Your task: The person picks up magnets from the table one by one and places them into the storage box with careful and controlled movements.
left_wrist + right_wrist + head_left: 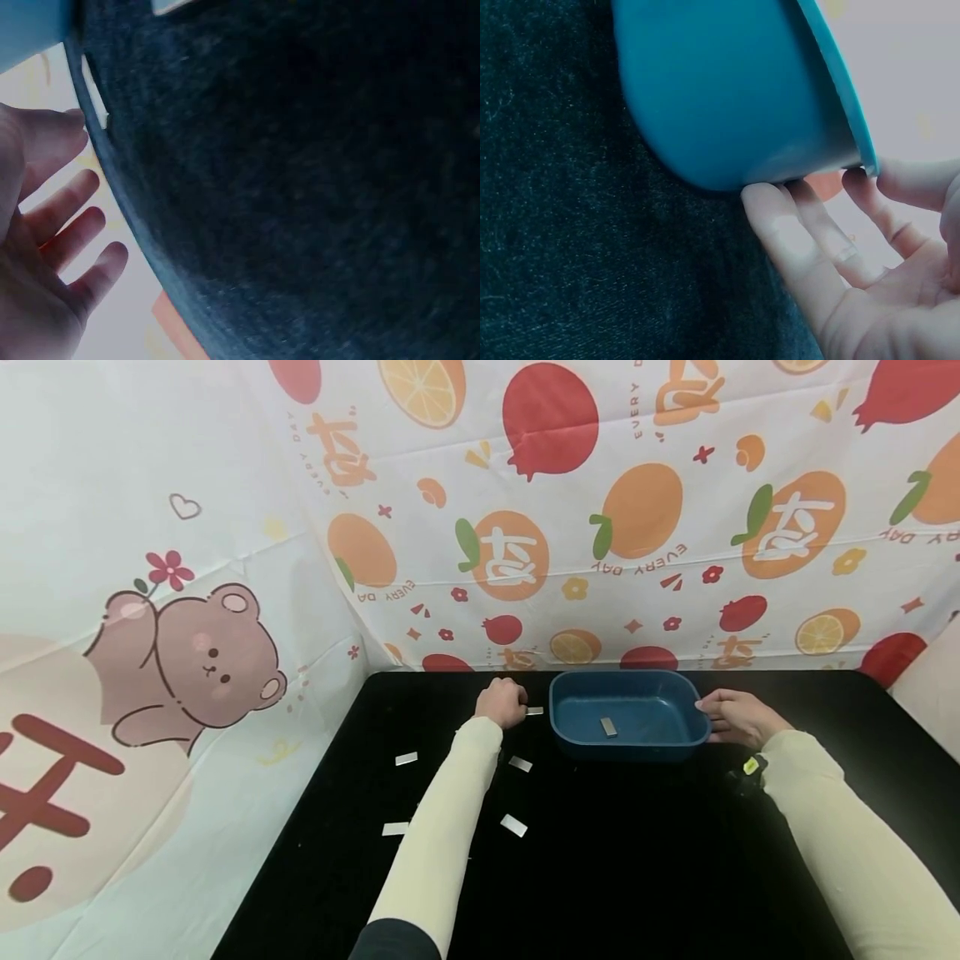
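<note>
My left hand [502, 702] is low over the black table, right beside a small flat silvery rectangular piece [535, 711]. In the left wrist view, its thumb and index finger [52, 139] come close to that piece [94, 94], and the other fingers are loosely bent. Whether a fingertip touches the piece, I cannot tell. My right hand [738, 718] holds the right end of a blue plastic basin [630, 748]. From the right wrist, the thumb and a finger pinch the basin's rim [866, 154] while other fingertips press its wall. One greyish piece [608, 727] lies inside the basin.
More silvery pieces lie scattered on the black table [600, 860]: one piece [407, 759] left of the left forearm, another piece [521, 764] right of it, and a third piece [513, 825] nearer. A further piece [394, 829] touches the sleeve's outline. Behind hangs a fruit-printed cloth [570, 527].
</note>
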`<state>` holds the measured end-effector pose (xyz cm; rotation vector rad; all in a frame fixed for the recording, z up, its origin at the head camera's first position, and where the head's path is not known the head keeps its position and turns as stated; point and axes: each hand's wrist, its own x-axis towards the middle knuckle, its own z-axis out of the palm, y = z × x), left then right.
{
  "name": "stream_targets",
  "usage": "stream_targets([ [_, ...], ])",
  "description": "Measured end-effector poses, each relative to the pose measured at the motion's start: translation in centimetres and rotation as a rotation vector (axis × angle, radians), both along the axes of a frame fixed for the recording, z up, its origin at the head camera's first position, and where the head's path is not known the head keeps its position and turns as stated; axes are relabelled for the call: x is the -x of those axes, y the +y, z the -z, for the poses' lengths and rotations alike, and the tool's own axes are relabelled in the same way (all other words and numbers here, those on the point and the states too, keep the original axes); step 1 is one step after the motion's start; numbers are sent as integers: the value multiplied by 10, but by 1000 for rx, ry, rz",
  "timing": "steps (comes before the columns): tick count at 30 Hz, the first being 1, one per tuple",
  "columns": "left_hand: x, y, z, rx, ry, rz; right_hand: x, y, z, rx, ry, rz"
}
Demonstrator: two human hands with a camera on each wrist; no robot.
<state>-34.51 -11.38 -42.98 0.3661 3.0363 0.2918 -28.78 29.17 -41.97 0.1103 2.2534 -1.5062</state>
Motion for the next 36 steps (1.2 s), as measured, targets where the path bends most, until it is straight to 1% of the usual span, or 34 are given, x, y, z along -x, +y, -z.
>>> stream_targets([
  [3,0,-1,4,0,7,-4,0,0,0,9,-3,-2],
  [7,1,-1,6,-4,6,-7,1,-1,-1,9,-6,-11],
  [13,-1,-1,7,3,-2,-19,2,-2,-2,-3,3,-15],
  [20,-2,1,7,-15,-1,-21,3,-2,-3,2,12,-1],
  [25,-1,2,10,-6,-6,-17,1,-1,0,16,0,4],
  [30,0,2,13,-11,-9,-26,-1,-1,1,17,4,7],
  [36,0,2,13,-3,-8,-27,-1,-2,0,26,3,11],
])
